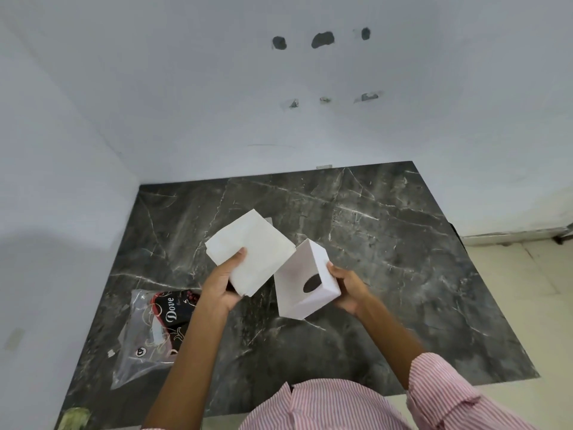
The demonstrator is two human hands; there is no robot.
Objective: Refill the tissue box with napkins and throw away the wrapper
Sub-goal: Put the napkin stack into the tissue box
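Note:
My left hand (221,282) grips a thick stack of white napkins (252,252), held tilted above the dark marble table (387,243). Right beside the stack, my right hand (348,288) holds a white cube tissue box (302,293), tipped so that the face with the oval hole looks toward me. A corner of the napkin stack touches or overlaps the box's upper left edge. The empty clear plastic wrapper (148,333), printed in black and red, lies flat on the table at the left, below my left forearm.
The table stands in a corner, with white walls behind and on the left. Pale floor tiles (527,290) show to the right of the table. A small greenish patch (74,418) sits at the table's near left corner.

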